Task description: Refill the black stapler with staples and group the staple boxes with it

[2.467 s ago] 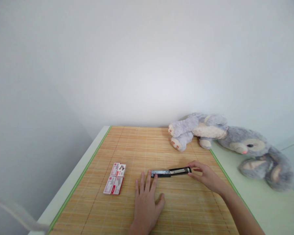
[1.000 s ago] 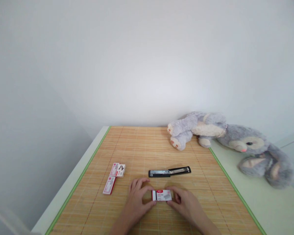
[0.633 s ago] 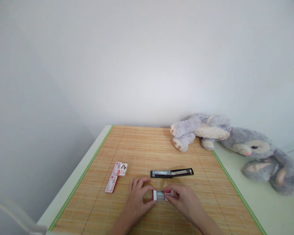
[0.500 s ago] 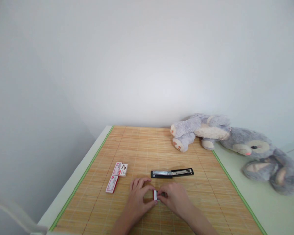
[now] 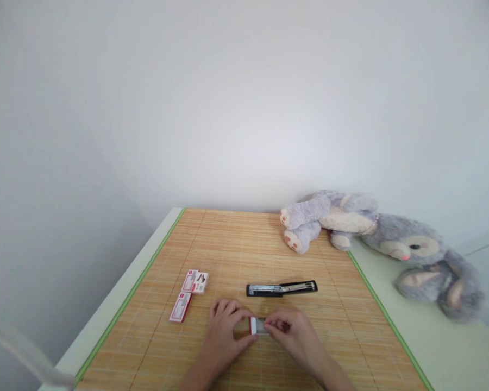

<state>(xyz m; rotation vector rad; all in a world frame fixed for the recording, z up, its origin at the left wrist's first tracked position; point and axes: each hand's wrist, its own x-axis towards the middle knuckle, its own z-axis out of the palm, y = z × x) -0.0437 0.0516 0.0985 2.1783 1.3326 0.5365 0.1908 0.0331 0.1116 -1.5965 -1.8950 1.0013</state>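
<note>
My left hand (image 5: 224, 332) and my right hand (image 5: 294, 332) meet near the front of the bamboo mat (image 5: 244, 255), both pinching a small red and white staple box (image 5: 257, 325). The left fingers grip its left end; the right fingers cover its right end. The box's grey inside shows between my fingers. Just beyond it lies a black stapler (image 5: 282, 288), swung open flat. Two more small red and white boxes lie to the left, one (image 5: 195, 282) farther from me than the other (image 5: 181, 307).
A grey plush rabbit (image 5: 375, 239) lies across the mat's far right corner and the pale table (image 5: 444, 336). White walls stand close behind and to the left. The table's left edge (image 5: 118, 304) runs beside the mat.
My hands left the stapler and took one staple box from the left group to the front. The right hand has since slid over the box, and the grey inside now shows.
</note>
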